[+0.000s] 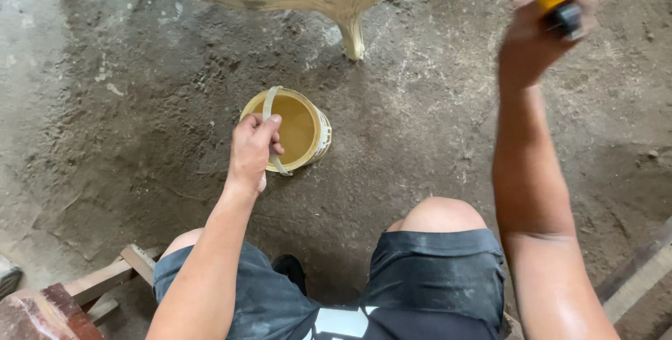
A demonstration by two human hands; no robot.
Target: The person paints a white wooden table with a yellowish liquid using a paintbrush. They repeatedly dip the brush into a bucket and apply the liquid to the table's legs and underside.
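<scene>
Yellowish paint bucket (297,130) under left grip (253,151) closed on its handle (270,109); right grip (542,21) clenching yellow-handled tool (556,4).

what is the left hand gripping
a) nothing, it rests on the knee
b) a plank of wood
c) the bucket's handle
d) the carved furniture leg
c: the left hand is closed around the pale bail handle arching over the small bucket of yellowish liquid on the floor.
</scene>
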